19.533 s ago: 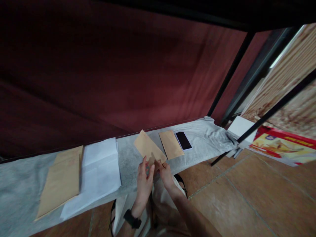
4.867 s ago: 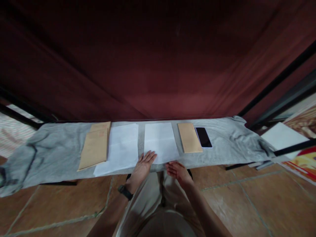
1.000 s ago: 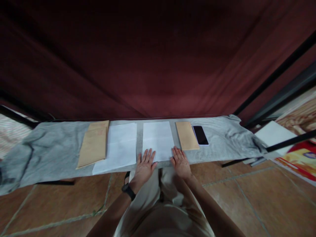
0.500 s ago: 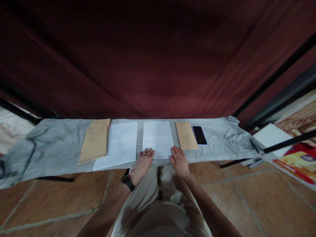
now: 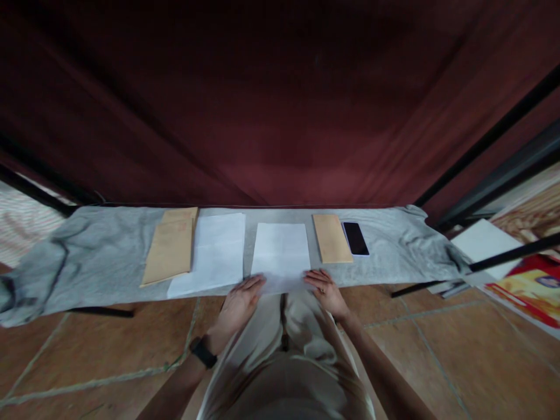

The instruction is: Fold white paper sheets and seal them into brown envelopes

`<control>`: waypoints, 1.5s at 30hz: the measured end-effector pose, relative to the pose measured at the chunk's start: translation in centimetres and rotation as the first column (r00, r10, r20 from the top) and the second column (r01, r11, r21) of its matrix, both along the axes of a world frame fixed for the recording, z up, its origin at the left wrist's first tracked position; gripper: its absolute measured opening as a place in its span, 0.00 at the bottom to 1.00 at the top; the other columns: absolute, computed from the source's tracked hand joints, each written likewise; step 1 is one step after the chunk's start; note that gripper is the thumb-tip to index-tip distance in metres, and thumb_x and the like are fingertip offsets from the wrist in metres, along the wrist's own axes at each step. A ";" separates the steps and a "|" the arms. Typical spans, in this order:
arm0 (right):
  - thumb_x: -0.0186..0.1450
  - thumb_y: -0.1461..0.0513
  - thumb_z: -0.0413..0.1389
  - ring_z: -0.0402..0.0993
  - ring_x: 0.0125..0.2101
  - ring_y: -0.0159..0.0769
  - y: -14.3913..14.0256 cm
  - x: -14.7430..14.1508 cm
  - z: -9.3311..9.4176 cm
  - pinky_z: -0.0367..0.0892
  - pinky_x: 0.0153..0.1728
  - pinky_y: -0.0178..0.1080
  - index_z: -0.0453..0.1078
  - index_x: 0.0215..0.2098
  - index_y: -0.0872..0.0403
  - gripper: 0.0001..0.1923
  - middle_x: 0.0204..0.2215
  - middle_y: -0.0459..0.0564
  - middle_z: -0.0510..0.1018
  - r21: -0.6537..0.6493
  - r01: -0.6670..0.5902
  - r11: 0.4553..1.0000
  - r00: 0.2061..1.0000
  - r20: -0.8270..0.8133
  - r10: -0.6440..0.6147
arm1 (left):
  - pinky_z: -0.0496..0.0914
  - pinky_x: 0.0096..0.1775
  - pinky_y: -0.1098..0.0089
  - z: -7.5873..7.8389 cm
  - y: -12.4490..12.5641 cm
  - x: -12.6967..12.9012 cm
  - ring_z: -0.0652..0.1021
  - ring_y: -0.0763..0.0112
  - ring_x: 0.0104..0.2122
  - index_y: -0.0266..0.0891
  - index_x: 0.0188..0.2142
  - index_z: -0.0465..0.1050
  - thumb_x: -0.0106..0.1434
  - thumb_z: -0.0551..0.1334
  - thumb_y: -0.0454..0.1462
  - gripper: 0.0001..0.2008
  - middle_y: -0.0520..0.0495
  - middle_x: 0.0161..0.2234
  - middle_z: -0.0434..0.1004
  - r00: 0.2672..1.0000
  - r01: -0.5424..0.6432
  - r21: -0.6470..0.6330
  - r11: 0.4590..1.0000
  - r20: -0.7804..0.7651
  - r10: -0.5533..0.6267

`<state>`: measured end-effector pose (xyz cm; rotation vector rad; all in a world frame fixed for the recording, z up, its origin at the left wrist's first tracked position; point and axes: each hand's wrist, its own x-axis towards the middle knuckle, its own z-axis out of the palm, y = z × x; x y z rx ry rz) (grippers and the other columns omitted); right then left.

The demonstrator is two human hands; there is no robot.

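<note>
A white sheet of paper (image 5: 280,251) lies on the grey cloth in front of me, its near edge blurred and drawn over the cloth's front edge. My left hand (image 5: 241,300) pinches the sheet's near left corner, thumb below and fingers above. At the near right corner my right hand (image 5: 327,293) holds the paper the same way. To the left is a stack of white paper (image 5: 219,251), partly under brown envelopes (image 5: 170,251). Right of the sheet lies a single brown envelope (image 5: 332,239), with a dark-screened phone (image 5: 356,239) beside it.
A grey cloth (image 5: 109,251) covers the long narrow bench. Behind it hangs a dark red curtain (image 5: 280,128). Black metal bars (image 5: 490,137) slant at both sides. On the right, a red and yellow package (image 5: 529,286) and a white board (image 5: 485,248) lie low.
Both hands went from lying flat at the sheet's near corners to gripping them. The sheet has slid toward me, and its near edge has come off the bench edge.
</note>
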<state>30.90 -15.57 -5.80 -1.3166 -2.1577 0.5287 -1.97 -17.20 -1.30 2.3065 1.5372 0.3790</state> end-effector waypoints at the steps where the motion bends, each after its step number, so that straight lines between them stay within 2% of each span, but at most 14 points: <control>1: 0.68 0.66 0.53 0.72 0.58 0.40 0.0 0.0 0.2 0.59 0.64 0.55 0.77 0.53 0.45 0.19 0.54 0.50 0.80 -0.009 0.003 1.000 1.000 -0.015 -0.003 | 0.65 0.64 0.61 -0.1 0.3 -0.5 0.72 0.67 0.61 0.45 0.60 0.72 0.66 0.53 0.31 0.24 0.48 0.62 0.72 0.999 -0.026 -0.007 1.000 0.042 0.027; 4: 0.72 0.60 0.51 0.76 0.53 0.40 0.3 0.1 0.7 0.63 0.61 0.51 0.78 0.50 0.46 0.15 0.49 0.49 0.83 -0.035 0.035 0.999 0.996 -0.086 -0.038 | 0.69 0.61 0.60 -0.6 1.9 -1.8 0.75 0.66 0.58 0.45 0.56 0.75 0.64 0.56 0.34 0.22 0.48 0.58 0.76 0.975 -0.108 -0.048 0.993 0.188 0.115; 7: 0.73 0.55 0.49 0.79 0.45 0.43 0.9 0.0 0.8 0.71 0.51 0.46 0.80 0.41 0.50 0.17 0.40 0.52 0.84 -0.067 0.143 0.987 0.980 -0.129 -0.151 | 0.71 0.58 0.57 -1.2 3.5 -2.0 0.77 0.61 0.55 0.43 0.47 0.80 0.64 0.58 0.41 0.15 0.45 0.53 0.80 0.941 -0.140 -0.062 0.988 0.303 0.152; 10: 0.73 0.52 0.49 0.79 0.38 0.43 1.6 -0.5 0.8 0.72 0.43 0.42 0.79 0.35 0.51 0.20 0.33 0.52 0.83 -0.124 0.238 0.963 0.957 -0.139 -0.255 | 0.75 0.49 0.62 -1.4 4.6 -1.5 0.81 0.61 0.44 0.41 0.36 0.81 0.65 0.58 0.44 0.14 0.44 0.43 0.84 0.917 -0.179 -0.108 0.978 0.342 0.206; 13: 0.72 0.50 0.48 0.79 0.36 0.41 2.3 -1.1 0.9 0.71 0.40 0.39 0.78 0.39 0.52 0.21 0.34 0.51 0.83 -0.174 0.253 0.952 0.939 -0.192 -0.285 | 0.72 0.36 0.69 -1.4 5.4 -0.9 0.78 0.67 0.31 0.41 0.29 0.77 0.65 0.57 0.46 0.16 0.50 0.28 0.80 0.894 -0.255 -0.162 0.953 0.336 0.296; 16: 0.73 0.48 0.45 0.77 0.31 0.39 3.0 -1.8 1.1 0.67 0.32 0.35 0.76 0.37 0.53 0.24 0.30 0.49 0.82 -0.185 0.331 0.925 0.920 -0.156 -0.360 | 0.67 0.32 0.73 -1.0 6.2 -0.5 0.74 0.71 0.28 0.41 0.27 0.72 0.64 0.56 0.47 0.16 0.54 0.24 0.74 0.864 -0.310 -0.156 0.938 0.365 0.346; 19: 0.73 0.47 0.43 0.74 0.26 0.37 3.7 -2.6 1.1 0.62 0.28 0.34 0.74 0.34 0.53 0.26 0.24 0.47 0.78 -0.155 0.451 0.879 0.885 -0.052 -0.463 | 0.65 0.31 0.73 -0.7 7.0 0.0 0.71 0.72 0.26 0.42 0.27 0.68 0.66 0.55 0.47 0.15 0.55 0.23 0.70 0.857 -0.342 -0.129 0.931 0.363 0.366; 21: 0.73 0.47 0.43 0.74 0.26 0.37 4.2 -3.0 1.2 0.61 0.27 0.34 0.74 0.35 0.52 0.25 0.23 0.47 0.78 -0.133 0.503 0.854 0.862 0.003 -0.507 | 0.64 0.31 0.73 -0.6 7.5 0.3 0.71 0.71 0.26 0.43 0.28 0.67 0.67 0.54 0.46 0.14 0.55 0.23 0.70 0.870 -0.365 -0.099 0.926 0.318 0.377; 27: 0.74 0.50 0.44 0.78 0.31 0.39 6.2 -4.1 1.6 0.61 0.29 0.34 0.76 0.39 0.51 0.21 0.29 0.51 0.82 -0.095 0.580 0.809 0.814 0.093 -0.573 | 0.65 0.35 0.72 0.0 9.2 1.2 0.77 0.68 0.30 0.42 0.34 0.70 0.71 0.52 0.43 0.13 0.50 0.29 0.78 0.902 -0.414 -0.060 0.908 0.103 0.418; 31: 0.74 0.52 0.47 0.79 0.31 0.41 7.5 -4.8 2.0 0.62 0.30 0.35 0.77 0.39 0.51 0.19 0.30 0.54 0.83 -0.068 0.615 0.785 0.784 0.150 -0.602 | 0.66 0.36 0.71 0.4 10.4 1.4 0.78 0.67 0.32 0.42 0.34 0.73 0.71 0.53 0.42 0.13 0.47 0.32 0.81 0.894 -0.444 -0.081 0.892 0.033 0.448; 35: 0.73 0.54 0.48 0.78 0.30 0.41 8.4 -5.4 2.2 0.62 0.30 0.36 0.76 0.37 0.53 0.18 0.29 0.56 0.82 -0.097 0.663 0.742 0.748 0.133 -0.650 | 0.66 0.35 0.70 0.9 11.4 1.8 0.80 0.63 0.35 0.41 0.36 0.76 0.70 0.54 0.42 0.14 0.44 0.34 0.82 0.871 -0.492 -0.100 0.865 -0.063 0.488; 41: 0.74 0.53 0.44 0.76 0.30 0.37 8.1 -5.7 2.0 0.61 0.29 0.34 0.74 0.36 0.52 0.20 0.28 0.51 0.80 -0.130 0.635 0.762 0.772 0.057 -0.633 | 0.68 0.37 0.67 1.5 12.3 2.5 0.81 0.58 0.39 0.42 0.40 0.77 0.70 0.53 0.43 0.15 0.41 0.39 0.83 0.839 -0.536 -0.112 0.836 -0.174 0.515; 45: 0.72 0.53 0.44 0.74 0.29 0.36 7.3 -5.7 1.9 0.60 0.29 0.34 0.72 0.33 0.52 0.19 0.26 0.48 0.79 -0.155 0.609 0.778 0.791 0.043 -0.610 | 0.69 0.39 0.66 2.0 11.8 2.5 0.81 0.58 0.41 0.41 0.42 0.77 0.71 0.52 0.43 0.16 0.40 0.41 0.83 0.834 -0.539 -0.118 0.834 -0.215 0.509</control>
